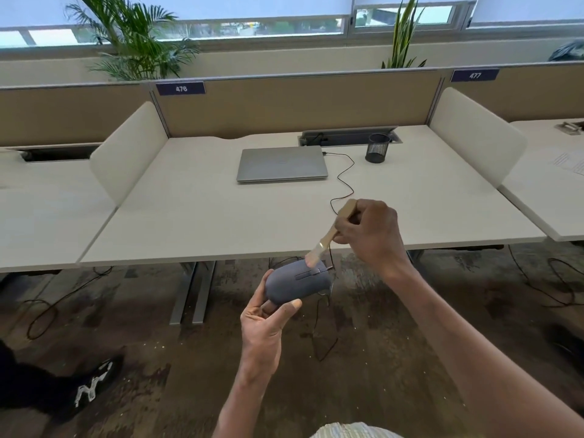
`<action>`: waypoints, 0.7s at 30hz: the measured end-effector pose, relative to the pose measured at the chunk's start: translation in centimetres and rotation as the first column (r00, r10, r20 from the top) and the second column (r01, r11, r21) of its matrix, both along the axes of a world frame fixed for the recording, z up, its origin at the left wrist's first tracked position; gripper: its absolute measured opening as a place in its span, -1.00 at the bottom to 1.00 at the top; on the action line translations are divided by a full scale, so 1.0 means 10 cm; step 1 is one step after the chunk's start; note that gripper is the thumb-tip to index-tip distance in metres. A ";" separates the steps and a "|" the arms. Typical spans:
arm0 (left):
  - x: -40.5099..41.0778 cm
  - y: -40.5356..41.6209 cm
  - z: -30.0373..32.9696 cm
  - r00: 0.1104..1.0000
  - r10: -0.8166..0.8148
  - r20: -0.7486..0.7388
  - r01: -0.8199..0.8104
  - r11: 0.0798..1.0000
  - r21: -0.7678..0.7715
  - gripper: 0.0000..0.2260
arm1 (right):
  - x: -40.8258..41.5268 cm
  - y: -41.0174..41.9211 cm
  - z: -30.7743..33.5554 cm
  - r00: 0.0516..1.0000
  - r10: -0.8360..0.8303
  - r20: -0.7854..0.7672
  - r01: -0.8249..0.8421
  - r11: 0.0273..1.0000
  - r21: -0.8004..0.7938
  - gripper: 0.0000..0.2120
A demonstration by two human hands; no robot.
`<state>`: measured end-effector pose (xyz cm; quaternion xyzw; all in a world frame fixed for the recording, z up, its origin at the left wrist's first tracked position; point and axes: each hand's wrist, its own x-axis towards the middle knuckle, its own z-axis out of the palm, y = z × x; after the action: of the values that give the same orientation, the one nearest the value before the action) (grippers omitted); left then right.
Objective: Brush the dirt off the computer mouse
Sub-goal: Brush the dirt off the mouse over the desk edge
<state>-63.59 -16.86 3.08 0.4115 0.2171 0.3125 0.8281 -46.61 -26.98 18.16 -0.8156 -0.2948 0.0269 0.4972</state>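
Note:
A grey wired computer mouse point(295, 284) is held up in front of the desk edge, over the floor, by my left hand point(265, 324), thumb on its near side and fingers behind it. My right hand point(368, 232) grips the wooden handle of a small paintbrush point(330, 235). The pale bristles touch the top of the mouse near its scroll wheel. The mouse's thin dark cable point(343, 178) runs from the mouse up over the desk to the laptop.
A closed silver laptop point(282, 163) lies on the white desk point(189, 222), with a black mesh pen cup point(377, 148) to its right. White dividers stand on both sides. Cables lie on the brown carpet, and a dark shoe point(91, 387) is at the lower left.

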 end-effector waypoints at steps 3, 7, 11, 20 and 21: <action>-0.03 0.03 -0.01 1.000 0.013 -0.015 -0.013 0.999 -0.029 -0.27 | 0.08 -0.08 -0.05 0.994 -0.049 0.095 0.050 0.999 -0.001 -0.85; -0.02 0.10 -0.05 1.000 0.023 -0.002 -0.023 0.998 -0.056 -0.38 | 0.04 -0.11 -0.10 0.985 0.124 0.117 -0.130 0.990 0.049 -0.86; -0.01 0.13 -0.07 1.000 0.029 0.006 -0.029 0.997 -0.074 -0.41 | -0.01 -0.30 -0.16 0.955 0.287 0.071 -0.289 0.957 0.010 -0.64; 0.03 0.11 -0.05 0.999 0.040 0.004 -0.039 0.997 -0.071 -0.33 | 0.00 -0.28 -0.15 0.953 0.287 0.099 -0.298 0.945 0.137 -0.70; 0.03 0.11 -0.04 0.999 0.043 0.004 -0.042 0.997 -0.069 -0.28 | 0.00 -0.31 -0.18 0.951 0.299 0.084 -0.307 0.944 0.119 -0.67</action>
<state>-63.29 -15.76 2.69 0.3772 0.2340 0.3236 0.8356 -46.65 -30.07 16.40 -0.7268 -0.4338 0.0573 0.5294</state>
